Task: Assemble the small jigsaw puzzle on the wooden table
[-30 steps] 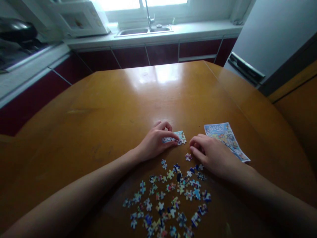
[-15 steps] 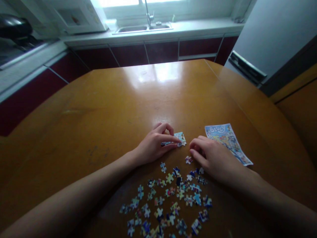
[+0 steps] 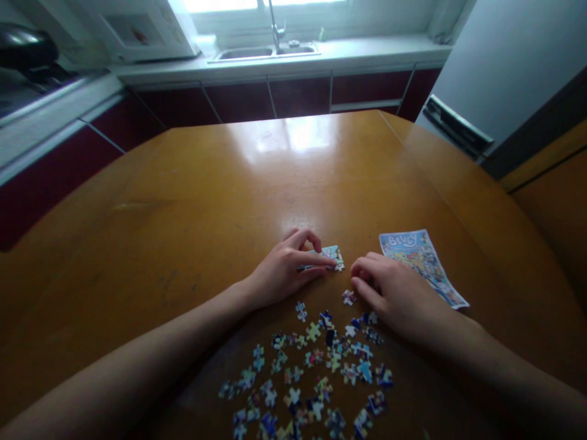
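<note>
A small joined block of jigsaw pieces (image 3: 334, 252), light blue and multicoloured, lies flat on the wooden table (image 3: 293, 177). Across it rests my left hand (image 3: 292, 264), with its index finger bent and other fingertips pressing on the block, covering its left part. Just right of the block, my right hand (image 3: 389, 287) is loosely closed, fingers curled towards the thumb; whatever lies inside is hidden. One loose puzzle piece (image 3: 349, 297) sits below its fingertips, and another loose piece (image 3: 301, 311) lies below my left hand. Many more loose pieces (image 3: 314, 357) spread towards me.
A printed picture sheet (image 3: 415, 260) lettered "Bluey" lies partly under my right hand and wrist. Beyond the table are a counter with a sink (image 3: 247, 54), a white appliance (image 3: 142, 30) and a dark pan (image 3: 27, 46). A fridge (image 3: 509, 67) stands at the right.
Both hands have stayed almost still, and the joined block has not visibly moved. The view has shifted very slightly.
</note>
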Demonstrator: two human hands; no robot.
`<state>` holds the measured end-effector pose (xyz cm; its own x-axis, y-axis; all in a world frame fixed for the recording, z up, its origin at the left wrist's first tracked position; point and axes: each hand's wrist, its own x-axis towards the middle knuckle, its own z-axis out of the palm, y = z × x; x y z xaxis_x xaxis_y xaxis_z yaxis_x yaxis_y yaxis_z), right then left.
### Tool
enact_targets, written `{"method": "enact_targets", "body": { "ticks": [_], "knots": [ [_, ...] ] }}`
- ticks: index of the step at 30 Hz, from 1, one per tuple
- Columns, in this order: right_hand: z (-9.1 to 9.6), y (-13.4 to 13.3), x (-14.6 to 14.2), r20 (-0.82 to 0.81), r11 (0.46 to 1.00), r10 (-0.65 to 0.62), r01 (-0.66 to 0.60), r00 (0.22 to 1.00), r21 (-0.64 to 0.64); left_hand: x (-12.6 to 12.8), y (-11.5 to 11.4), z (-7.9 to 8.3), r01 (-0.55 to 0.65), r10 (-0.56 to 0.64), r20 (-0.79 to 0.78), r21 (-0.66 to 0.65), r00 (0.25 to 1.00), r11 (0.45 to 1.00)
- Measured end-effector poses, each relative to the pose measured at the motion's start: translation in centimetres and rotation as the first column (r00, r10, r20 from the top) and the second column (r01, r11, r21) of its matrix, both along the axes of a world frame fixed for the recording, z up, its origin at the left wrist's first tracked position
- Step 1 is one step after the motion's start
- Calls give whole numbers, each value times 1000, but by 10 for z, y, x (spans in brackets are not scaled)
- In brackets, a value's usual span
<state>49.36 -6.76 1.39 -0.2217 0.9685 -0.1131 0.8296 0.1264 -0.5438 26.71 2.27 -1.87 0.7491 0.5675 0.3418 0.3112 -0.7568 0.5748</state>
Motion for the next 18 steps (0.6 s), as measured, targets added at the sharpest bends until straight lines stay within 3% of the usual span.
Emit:
{"method": "enact_targets", "body": {
  "ticks": [18],
  "knots": [
    [0, 2, 0, -11, 1000, 8, -8, 1000, -20, 2, -2, 5, -32, 32, 13, -13, 999, 999]
  ]
}}
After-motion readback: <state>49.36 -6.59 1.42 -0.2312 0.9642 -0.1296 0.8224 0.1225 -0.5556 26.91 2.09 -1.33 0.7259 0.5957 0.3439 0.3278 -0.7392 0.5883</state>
